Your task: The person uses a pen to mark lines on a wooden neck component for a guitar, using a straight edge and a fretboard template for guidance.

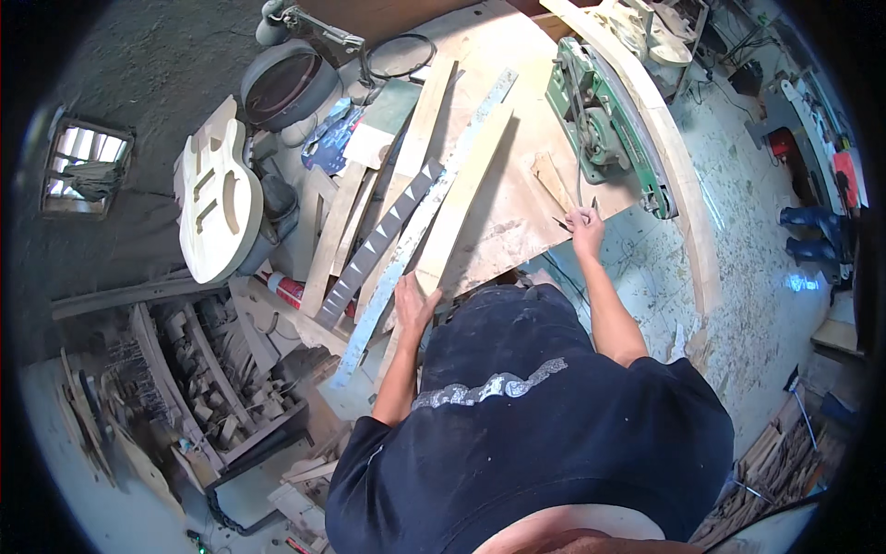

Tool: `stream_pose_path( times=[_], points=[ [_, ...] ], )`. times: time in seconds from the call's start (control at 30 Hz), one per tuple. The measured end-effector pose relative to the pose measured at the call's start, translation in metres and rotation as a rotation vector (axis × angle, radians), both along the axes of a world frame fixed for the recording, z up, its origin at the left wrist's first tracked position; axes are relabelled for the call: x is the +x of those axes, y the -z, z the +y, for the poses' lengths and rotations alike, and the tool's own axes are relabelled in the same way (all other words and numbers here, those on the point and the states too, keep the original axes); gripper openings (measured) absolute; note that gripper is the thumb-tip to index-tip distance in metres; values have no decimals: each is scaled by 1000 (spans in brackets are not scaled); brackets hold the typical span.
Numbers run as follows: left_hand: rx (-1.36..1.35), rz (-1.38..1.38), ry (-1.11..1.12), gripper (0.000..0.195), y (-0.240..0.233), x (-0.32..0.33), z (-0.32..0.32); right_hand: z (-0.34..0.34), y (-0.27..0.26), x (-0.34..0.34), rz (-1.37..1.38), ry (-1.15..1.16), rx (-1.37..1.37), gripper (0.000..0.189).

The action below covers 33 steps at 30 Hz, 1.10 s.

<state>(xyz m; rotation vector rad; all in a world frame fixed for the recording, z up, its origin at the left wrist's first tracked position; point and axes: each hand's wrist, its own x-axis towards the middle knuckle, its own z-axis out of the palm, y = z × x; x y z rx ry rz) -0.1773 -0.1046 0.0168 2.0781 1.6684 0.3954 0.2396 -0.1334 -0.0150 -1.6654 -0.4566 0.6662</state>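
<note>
My left hand grips the near end of a pale wooden board that slants across the workbench. A long metal straightedge, its finish worn, lies along the board's left side. Left of it is a dark guitar fretboard with pale pointed inlays. My right hand is at the bench's front edge with its fingers pinched on a thin dark tool, perhaps a pencil; its kind is unclear. Beside those fingers lies a small neck-shaped wooden piece.
A green belt sander stands at the right of the bench, beside a long curved wooden strip. An unfinished guitar body stands at left near a lamp. Wood offcuts fill a rack at lower left.
</note>
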Motion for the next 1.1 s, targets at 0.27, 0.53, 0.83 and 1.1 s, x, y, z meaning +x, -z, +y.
stream_pose_path(
  times=[0.27,0.53,0.83,1.1],
  points=[
    [166,-27,-101,60,-29,9,69,-23,-21,-16,4,-31,-5,16],
    [181,78,-236,60,-52,-20,140,-40,-28,-52,54,-80,-15,19],
    [90,83,-240,61,-37,-42,155,-44,-27,-77,102,-90,-61,15],
    [119,88,-229,64,-21,-44,156,-16,-29,-83,78,-148,-52,18]
  ],
)
